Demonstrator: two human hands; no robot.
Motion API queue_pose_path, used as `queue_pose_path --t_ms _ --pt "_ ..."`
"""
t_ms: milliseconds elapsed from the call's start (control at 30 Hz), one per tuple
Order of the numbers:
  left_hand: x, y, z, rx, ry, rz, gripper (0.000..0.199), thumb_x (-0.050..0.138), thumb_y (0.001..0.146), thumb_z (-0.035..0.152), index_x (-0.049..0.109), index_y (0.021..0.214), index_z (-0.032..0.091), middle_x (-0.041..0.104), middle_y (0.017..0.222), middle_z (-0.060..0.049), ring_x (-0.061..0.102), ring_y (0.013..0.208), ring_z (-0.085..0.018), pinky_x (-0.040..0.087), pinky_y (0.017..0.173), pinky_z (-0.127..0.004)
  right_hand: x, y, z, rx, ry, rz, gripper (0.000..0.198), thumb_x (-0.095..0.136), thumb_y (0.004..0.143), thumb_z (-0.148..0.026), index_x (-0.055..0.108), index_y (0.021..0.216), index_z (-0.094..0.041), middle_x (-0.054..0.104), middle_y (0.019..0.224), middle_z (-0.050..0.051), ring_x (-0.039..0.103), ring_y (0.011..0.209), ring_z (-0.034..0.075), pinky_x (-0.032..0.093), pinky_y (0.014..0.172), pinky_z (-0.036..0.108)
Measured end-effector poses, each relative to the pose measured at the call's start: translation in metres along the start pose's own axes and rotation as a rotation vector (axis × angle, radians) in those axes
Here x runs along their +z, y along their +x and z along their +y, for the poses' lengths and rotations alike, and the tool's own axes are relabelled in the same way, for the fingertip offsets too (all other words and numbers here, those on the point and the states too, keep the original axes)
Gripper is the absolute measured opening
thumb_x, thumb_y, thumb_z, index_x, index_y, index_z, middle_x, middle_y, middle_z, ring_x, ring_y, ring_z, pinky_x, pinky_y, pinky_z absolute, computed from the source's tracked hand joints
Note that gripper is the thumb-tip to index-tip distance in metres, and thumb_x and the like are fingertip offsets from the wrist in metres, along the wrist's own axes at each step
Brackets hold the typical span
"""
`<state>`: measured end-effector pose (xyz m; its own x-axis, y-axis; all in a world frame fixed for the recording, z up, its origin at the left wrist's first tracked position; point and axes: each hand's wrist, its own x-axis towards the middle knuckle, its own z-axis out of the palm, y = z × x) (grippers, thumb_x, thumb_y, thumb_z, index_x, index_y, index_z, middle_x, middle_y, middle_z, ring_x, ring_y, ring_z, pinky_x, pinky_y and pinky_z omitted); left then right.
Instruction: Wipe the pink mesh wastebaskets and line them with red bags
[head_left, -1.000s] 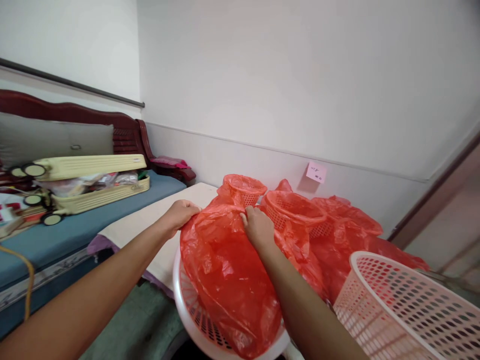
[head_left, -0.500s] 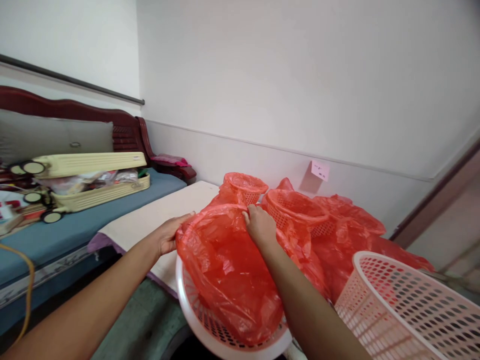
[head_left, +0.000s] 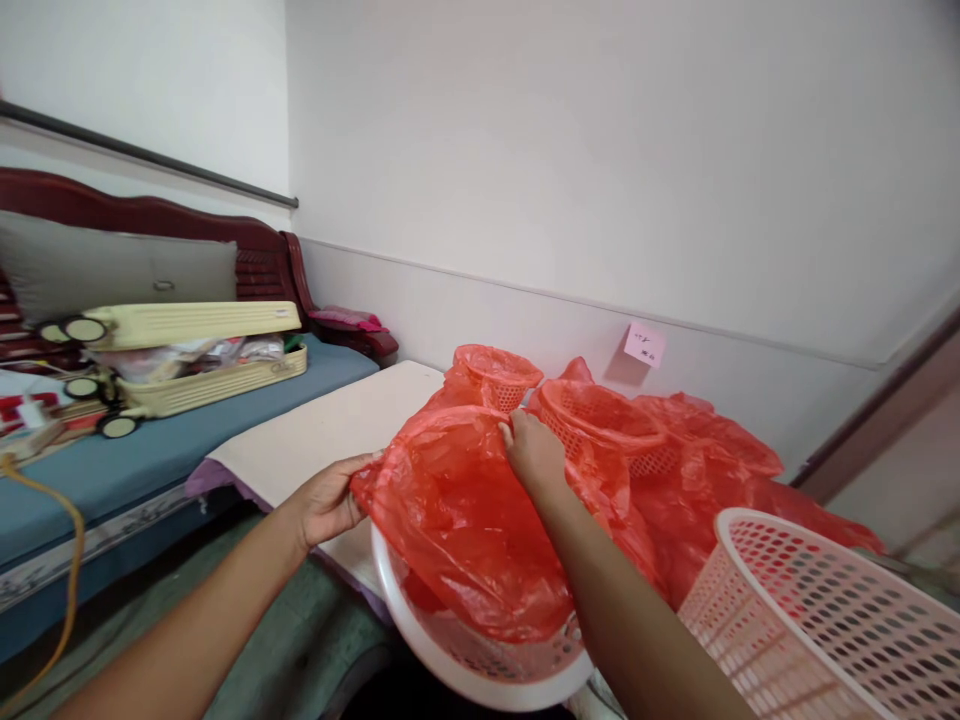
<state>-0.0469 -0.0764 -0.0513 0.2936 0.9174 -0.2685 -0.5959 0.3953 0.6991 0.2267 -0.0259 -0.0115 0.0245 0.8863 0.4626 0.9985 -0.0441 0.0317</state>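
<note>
A thin red plastic bag point(head_left: 480, 540) lies inside a pale pink slotted plastic basket point(head_left: 480, 682), spread over its far and left rim. Its near edge sags inside, so the basket's near wall shows bare. At the left rim, my left hand point(head_left: 334, 503) pinches a gathered edge of the bag and draws it outward. My right hand point(head_left: 535, 452) is closed on the bag at the far rim, thumb toward the inside. Whether its fingers also grip the rim is hidden.
Behind stand smaller bag-covered baskets point(head_left: 600, 410) and a heap of red bags point(head_left: 705, 470). An uncovered pink basket point(head_left: 825, 590) is at the right. An open yellow suitcase point(head_left: 210, 375) lies on a blue bed point(head_left: 337, 375). A pink note point(head_left: 643, 344) sticks to the wall.
My left hand has shifted slightly left and down, pulling the bag's edge out past the rim. The bag's near edge has risen, baring more of the basket's near wall. The view has shifted slightly.
</note>
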Motion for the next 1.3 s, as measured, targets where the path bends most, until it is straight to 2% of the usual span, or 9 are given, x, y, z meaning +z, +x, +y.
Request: queue_pose_path --t_ms 167,267,567,700,833,1067,1200,1300 --pt "-0.004 -0.003 -0.001 0.044 -0.011 -0.02 0.02 0.049 0.093 0.011 0.065 0.104 0.008 0.076 0.083 -0.01 0.072 0.07 -0.016 0.061 0.068 -0.028 0.001 0.001 0.003 0.017 -0.01 -0.023 0.027 0.043 0.099 -0.038 0.058 0.106 -0.017 0.069 0.1 0.011 0.068 0.091 0.024 0.046 0.07 0.03" --pt "-0.002 -0.005 0.0 0.069 -0.012 -0.001 0.02 0.049 0.093 0.011 0.065 0.104 0.009 0.076 0.081 -0.008 0.072 0.068 -0.014 0.06 0.066 -0.025 0.002 0.002 0.003 0.025 -0.003 -0.022 0.027 0.043 0.099 -0.038 0.058 0.105 -0.017 0.069 0.101 0.011 0.068 0.092 0.025 0.046 0.07 0.03" --pt "-0.001 -0.016 -0.003 0.047 -0.007 -0.008 0.015 0.056 0.088 0.008 0.067 0.098 0.007 0.076 0.081 -0.01 0.072 0.064 -0.016 0.061 0.062 -0.028 0.003 0.003 0.001 0.021 -0.006 -0.014 0.026 0.044 0.099 -0.038 0.058 0.105 -0.018 0.069 0.099 0.01 0.068 0.09 0.025 0.047 0.069 0.031" --pt "-0.003 -0.018 -0.004 0.03 -0.023 -0.01 0.013 0.056 0.088 0.007 0.067 0.094 0.006 0.073 0.072 -0.008 0.068 0.054 -0.013 0.057 0.05 -0.023 0.004 0.004 0.002 0.023 -0.002 -0.015 0.026 0.044 0.098 -0.038 0.058 0.106 -0.018 0.069 0.1 0.01 0.068 0.091 0.025 0.047 0.069 0.031" --pt "-0.005 -0.022 -0.003 0.023 -0.053 0.002 0.012 0.055 0.087 0.004 0.065 0.083 0.008 0.068 0.062 -0.003 0.06 0.044 -0.007 0.042 0.034 -0.012 0.006 0.003 0.003 0.036 0.003 -0.027 0.026 0.043 0.099 -0.039 0.058 0.107 -0.018 0.069 0.103 0.01 0.068 0.093 0.025 0.047 0.072 0.031" --pt "0.001 -0.036 -0.006 0.013 -0.049 -0.013 0.01 0.058 0.087 0.008 0.064 0.079 0.01 0.066 0.066 -0.003 0.06 0.048 -0.006 0.034 0.03 -0.009 0.01 0.005 0.006 0.046 -0.006 -0.036 0.028 0.042 0.099 -0.039 0.058 0.109 -0.018 0.068 0.105 0.011 0.068 0.094 0.026 0.049 0.073 0.033" --pt "0.007 -0.046 -0.01 0.037 -0.008 -0.033 0.002 0.065 0.082 0.008 0.066 0.082 0.01 0.066 0.072 -0.002 0.064 0.059 -0.009 0.038 0.034 -0.011 0.01 0.006 0.005 0.044 -0.015 -0.034 0.028 0.042 0.098 -0.039 0.058 0.108 -0.018 0.069 0.104 0.011 0.068 0.093 0.026 0.049 0.072 0.032" --pt "0.014 -0.055 -0.008 0.08 0.109 -0.045 0.006 0.068 0.081 0.012 0.064 0.077 0.011 0.069 0.079 -0.005 0.068 0.066 -0.013 0.044 0.038 -0.013 0.009 0.006 0.004 0.048 -0.012 -0.043 0.029 0.042 0.099 -0.039 0.058 0.11 -0.018 0.068 0.105 0.011 0.068 0.094 0.026 0.049 0.073 0.032"
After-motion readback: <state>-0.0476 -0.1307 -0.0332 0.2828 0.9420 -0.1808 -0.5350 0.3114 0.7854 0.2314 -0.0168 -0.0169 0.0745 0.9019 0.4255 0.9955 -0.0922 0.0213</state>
